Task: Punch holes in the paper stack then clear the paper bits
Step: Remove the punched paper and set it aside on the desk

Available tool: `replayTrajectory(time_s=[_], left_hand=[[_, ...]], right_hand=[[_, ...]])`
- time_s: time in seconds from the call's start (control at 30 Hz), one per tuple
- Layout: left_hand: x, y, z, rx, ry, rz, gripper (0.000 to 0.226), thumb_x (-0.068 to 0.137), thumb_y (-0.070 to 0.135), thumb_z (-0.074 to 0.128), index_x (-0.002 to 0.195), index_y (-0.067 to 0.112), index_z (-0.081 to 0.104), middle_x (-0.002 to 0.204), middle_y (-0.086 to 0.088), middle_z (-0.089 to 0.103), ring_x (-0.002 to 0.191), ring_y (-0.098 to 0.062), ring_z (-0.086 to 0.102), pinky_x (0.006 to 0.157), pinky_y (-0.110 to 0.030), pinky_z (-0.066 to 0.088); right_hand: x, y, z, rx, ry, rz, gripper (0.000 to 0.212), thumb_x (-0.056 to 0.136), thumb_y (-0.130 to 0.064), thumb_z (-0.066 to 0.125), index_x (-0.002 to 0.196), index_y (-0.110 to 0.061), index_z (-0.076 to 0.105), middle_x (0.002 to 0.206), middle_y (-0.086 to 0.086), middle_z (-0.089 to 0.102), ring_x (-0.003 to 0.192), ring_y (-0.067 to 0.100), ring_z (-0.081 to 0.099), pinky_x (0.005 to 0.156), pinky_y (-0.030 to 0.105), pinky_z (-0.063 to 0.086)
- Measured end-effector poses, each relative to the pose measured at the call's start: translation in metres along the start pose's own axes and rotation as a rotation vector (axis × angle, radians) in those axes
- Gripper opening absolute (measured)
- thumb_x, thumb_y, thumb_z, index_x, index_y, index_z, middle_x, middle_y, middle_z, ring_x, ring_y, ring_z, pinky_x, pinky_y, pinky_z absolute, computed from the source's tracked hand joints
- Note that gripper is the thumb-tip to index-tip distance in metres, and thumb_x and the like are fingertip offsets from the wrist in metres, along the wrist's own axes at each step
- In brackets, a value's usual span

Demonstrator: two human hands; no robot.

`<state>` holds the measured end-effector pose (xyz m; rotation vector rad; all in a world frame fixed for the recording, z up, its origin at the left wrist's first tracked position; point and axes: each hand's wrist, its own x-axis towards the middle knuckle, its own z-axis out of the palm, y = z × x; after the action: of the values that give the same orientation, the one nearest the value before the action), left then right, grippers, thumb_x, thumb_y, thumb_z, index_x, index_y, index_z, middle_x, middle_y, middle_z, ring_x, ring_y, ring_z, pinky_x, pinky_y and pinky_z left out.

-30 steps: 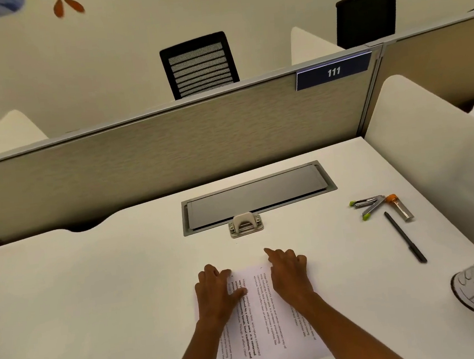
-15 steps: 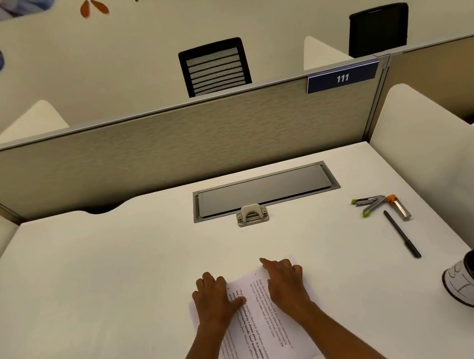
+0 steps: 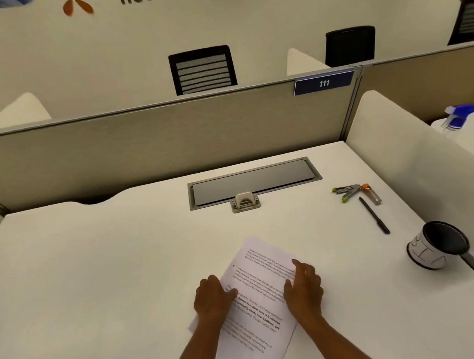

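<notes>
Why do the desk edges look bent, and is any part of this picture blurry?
Head view: the wide-angle lens bows the partition and desk edges; lighting is soft and warm, with faint shadows under the left hand and right hand; the small print on the paper stack is too soft to read.

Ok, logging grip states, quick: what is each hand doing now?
Left hand: open, resting on the paper stack.
Right hand: open, resting on the stack's right edge.

Beige partition (image 3: 167, 140), black chairs (image 3: 202, 70)
</notes>
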<state>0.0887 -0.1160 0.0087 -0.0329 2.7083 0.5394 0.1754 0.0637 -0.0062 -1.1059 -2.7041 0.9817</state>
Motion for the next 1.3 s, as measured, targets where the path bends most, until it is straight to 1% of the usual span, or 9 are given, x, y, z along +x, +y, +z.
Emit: replayTrajectory(time_s=[0.23,0.4,0.5,0.63,0.7,0.83,0.97,1.1,1.3], left_hand=[[-0.005,-0.015,-0.006,-0.169,-0.062,0.101,0.010,0.086,0.014,0.061,0.091,0.013,0.052,0.110,-0.008,0.063,0.099,-0.028,0.062,0.078,-0.032,0.049],[-0.012,-0.036,-0.006,-0.445,-0.067,0.187,0.008,0.082,0.004,0.065,0.082,0.009,0.059,0.090,-0.011,0.069,0.078,-0.024,0.059,0.066,-0.028,0.044],[-0.021,-0.054,-0.003,-0.624,-0.078,0.188,0.009,0.083,0.006,0.070,0.084,0.003,0.062,0.080,-0.007,0.068,0.072,-0.021,0.057,0.062,-0.027,0.042],[-0.029,-0.073,-0.005,-0.836,-0.085,0.126,0.007,0.087,0.002,0.067,0.087,0.001,0.060,0.090,-0.016,0.073,0.082,-0.032,0.068,0.077,-0.043,0.056],[-0.031,-0.081,-0.007,-0.886,-0.081,0.113,0.007,0.087,0.000,0.066,0.086,0.002,0.060,0.089,-0.015,0.073,0.080,-0.031,0.069,0.073,-0.042,0.058],[-0.034,-0.094,-0.015,-0.931,-0.059,0.129,0.009,0.086,0.000,0.068,0.085,0.002,0.059,0.085,-0.014,0.073,0.075,-0.027,0.068,0.061,-0.029,0.055],[-0.038,-0.088,-0.029,-1.002,-0.004,0.117,0.017,0.088,0.006,0.068,0.088,-0.003,0.054,0.092,-0.023,0.070,0.082,-0.044,0.066,0.073,-0.050,0.059],[-0.045,-0.079,-0.041,-1.101,0.003,0.156,0.016,0.091,0.009,0.066,0.090,0.000,0.053,0.099,-0.025,0.069,0.093,-0.048,0.065,0.082,-0.061,0.056],[-0.062,-0.073,-0.047,-1.174,0.068,0.248,0.006,0.097,0.015,0.058,0.100,0.011,0.056,0.104,-0.012,0.071,0.097,-0.032,0.068,0.083,-0.048,0.059]], right_hand=[[-0.045,0.009,0.001,0.331,0.097,0.206,0.055,0.090,-0.008,0.058,0.142,-0.009,0.039,0.136,0.016,0.046,0.121,0.033,0.049,0.101,0.047,0.046],[-0.063,0.007,0.003,0.454,0.128,0.271,0.063,0.088,-0.010,0.065,0.144,-0.007,0.036,0.138,0.019,0.045,0.120,0.035,0.052,0.101,0.044,0.047],[-0.067,0.006,0.004,0.535,0.078,0.285,0.079,0.085,-0.014,0.071,0.150,-0.012,0.025,0.143,0.016,0.044,0.126,0.032,0.050,0.104,0.043,0.044],[-0.068,0.001,0.004,0.667,-0.067,0.301,0.094,0.083,-0.018,0.075,0.153,-0.018,0.013,0.143,0.009,0.048,0.126,0.026,0.051,0.101,0.037,0.043],[-0.066,-0.003,0.005,0.699,-0.141,0.305,0.094,0.083,-0.018,0.075,0.153,-0.019,0.012,0.140,0.008,0.053,0.124,0.025,0.054,0.098,0.035,0.044],[-0.061,-0.010,0.008,0.736,-0.173,0.333,0.077,0.084,-0.008,0.072,0.148,-0.016,0.030,0.129,0.011,0.061,0.111,0.027,0.061,0.096,0.039,0.050],[-0.058,-0.020,0.003,0.752,-0.181,0.276,0.024,0.087,-0.001,0.064,0.108,-0.011,0.067,0.110,0.012,0.071,0.094,0.027,0.069,0.090,0.045,0.056],[-0.054,-0.033,-0.007,0.732,-0.132,0.156,0.012,0.090,-0.007,0.061,0.098,-0.013,0.067,0.103,0.005,0.071,0.093,0.025,0.068,0.086,0.042,0.058],[-0.053,-0.041,-0.016,0.736,-0.092,0.016,0.009,0.090,-0.018,0.066,0.092,-0.027,0.066,0.098,-0.004,0.072,0.093,0.018,0.068,0.082,0.035,0.058]])
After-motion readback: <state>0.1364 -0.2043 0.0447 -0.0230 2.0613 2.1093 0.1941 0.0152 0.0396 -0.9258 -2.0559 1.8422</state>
